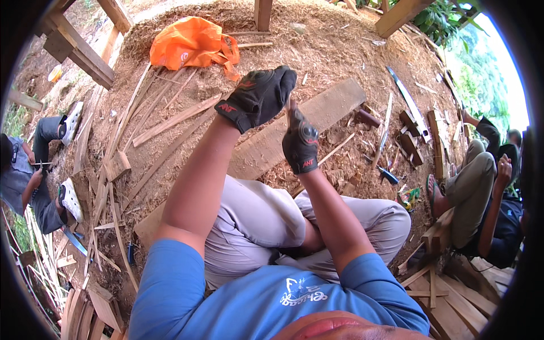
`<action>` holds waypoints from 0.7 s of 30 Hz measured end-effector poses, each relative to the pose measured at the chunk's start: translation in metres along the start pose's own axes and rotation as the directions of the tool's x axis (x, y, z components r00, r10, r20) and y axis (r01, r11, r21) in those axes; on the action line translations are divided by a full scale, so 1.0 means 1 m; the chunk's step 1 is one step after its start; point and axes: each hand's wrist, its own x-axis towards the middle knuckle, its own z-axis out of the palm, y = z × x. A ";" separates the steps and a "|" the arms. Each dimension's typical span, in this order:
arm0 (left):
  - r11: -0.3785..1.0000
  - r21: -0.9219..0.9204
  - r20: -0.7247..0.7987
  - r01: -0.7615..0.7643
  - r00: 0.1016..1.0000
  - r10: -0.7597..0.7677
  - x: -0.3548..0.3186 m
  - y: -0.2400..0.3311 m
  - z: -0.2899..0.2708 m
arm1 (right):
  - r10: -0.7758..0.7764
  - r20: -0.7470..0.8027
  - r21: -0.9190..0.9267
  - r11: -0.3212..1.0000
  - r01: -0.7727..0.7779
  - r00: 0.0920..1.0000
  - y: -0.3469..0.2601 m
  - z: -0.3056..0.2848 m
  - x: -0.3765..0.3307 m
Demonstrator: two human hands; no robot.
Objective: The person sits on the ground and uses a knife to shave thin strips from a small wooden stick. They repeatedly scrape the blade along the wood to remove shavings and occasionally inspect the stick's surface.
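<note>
Both my hands wear black gloves and are raised close together over a long wooden plank (334, 107) lying in front of my crossed legs. My left hand (260, 97) is curled closed, its knuckles facing up. Just to its right and slightly nearer, my right hand (301, 139) has its fingers drawn together, with a bare fingertip pointing up toward the left hand. Whatever lies between the fingers, if anything, is hidden. Wood shavings cover the ground around the plank.
An orange plastic bag (190, 44) lies beyond my left hand. To the right are a long blade (405, 96), wooden blocks (411, 148) and a dark-handled tool (389, 176). Thin wood strips (175, 120) lie to the left. One person (22, 175) sits left, another (487, 192) right.
</note>
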 end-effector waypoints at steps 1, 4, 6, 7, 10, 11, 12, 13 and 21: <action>1.000 -0.002 -0.006 0.028 1.000 -0.028 -0.001 -0.007 0.003 | 0.217 0.236 -0.135 0.973 -0.189 0.947 0.004 -0.002 -0.001; 0.998 0.008 0.023 0.068 0.997 -0.068 -0.004 -0.007 0.008 | 0.287 0.259 -0.169 0.954 -0.250 0.922 -0.004 -0.002 0.000; 0.992 0.121 0.015 0.037 0.999 -0.039 -0.006 0.002 0.005 | 0.166 0.110 -0.070 0.985 -0.159 0.980 -0.028 -0.006 0.010; 0.992 0.122 0.020 0.026 0.999 -0.029 -0.010 -0.004 0.005 | 0.114 0.053 -0.022 0.993 -0.113 0.992 -0.053 -0.014 0.026; 0.996 0.085 0.044 0.021 0.999 -0.025 -0.003 0.005 -0.002 | 0.082 -0.046 0.035 0.996 -0.081 0.996 -0.042 -0.007 0.015; 0.994 0.014 0.067 0.104 0.992 -0.105 0.001 0.007 -0.006 | 0.170 0.035 -0.017 0.985 -0.169 0.985 -0.026 -0.003 -0.003; 0.979 -0.058 0.100 0.195 0.977 -0.189 0.002 0.009 -0.007 | 0.263 0.119 -0.076 0.964 -0.255 0.957 -0.022 -0.006 -0.012; 0.950 -0.126 0.140 0.285 0.953 -0.267 0.004 0.010 -0.007 | 0.313 0.190 -0.157 0.945 -0.286 0.931 -0.015 -0.008 -0.016; 0.969 -0.140 0.048 0.202 0.979 -0.197 -0.007 0.000 0.006 | 0.067 -0.092 0.044 0.997 -0.063 0.994 -0.060 -0.022 0.028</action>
